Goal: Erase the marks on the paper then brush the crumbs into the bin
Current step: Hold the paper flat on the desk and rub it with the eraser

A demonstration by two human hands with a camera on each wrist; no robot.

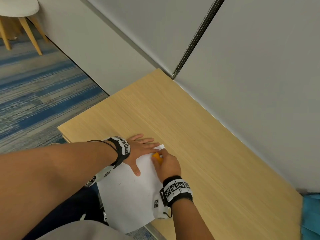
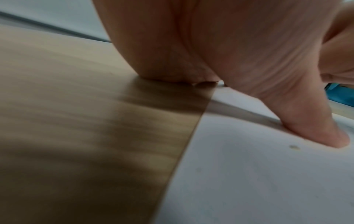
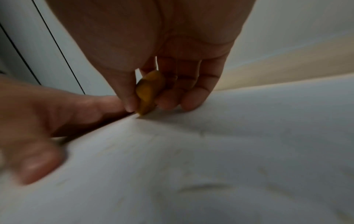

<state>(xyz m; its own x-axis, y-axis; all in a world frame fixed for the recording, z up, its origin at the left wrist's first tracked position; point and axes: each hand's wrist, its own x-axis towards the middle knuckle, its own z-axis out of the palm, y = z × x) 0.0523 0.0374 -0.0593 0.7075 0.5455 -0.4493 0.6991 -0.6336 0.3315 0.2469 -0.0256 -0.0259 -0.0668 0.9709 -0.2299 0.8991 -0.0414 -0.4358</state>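
Observation:
A white sheet of paper [image 1: 131,193] lies on the wooden desk [image 1: 199,144], its near part hanging over the desk's front edge. Faint pencil marks [image 1: 119,184] dot its middle. My left hand [image 1: 142,148] lies flat, fingers straight, pressing the paper's far left part; its thumb [image 2: 314,121] presses the sheet [image 2: 249,174]. My right hand [image 1: 166,163] pinches a yellow eraser [image 1: 157,157] between thumb and fingers. The eraser's tip [image 3: 147,97] touches the paper [image 3: 210,159] near its far corner, right beside my left fingers [image 3: 80,109]. A small crumb [image 2: 294,147] lies near the thumb.
Grey partition walls [image 1: 242,66] border the desk at the back and right. Something teal [image 1: 311,213] sits at the desk's right end. Blue striped carpet [image 1: 34,94] and a stool with wooden legs [image 1: 17,19] are to the left. No bin shows clearly.

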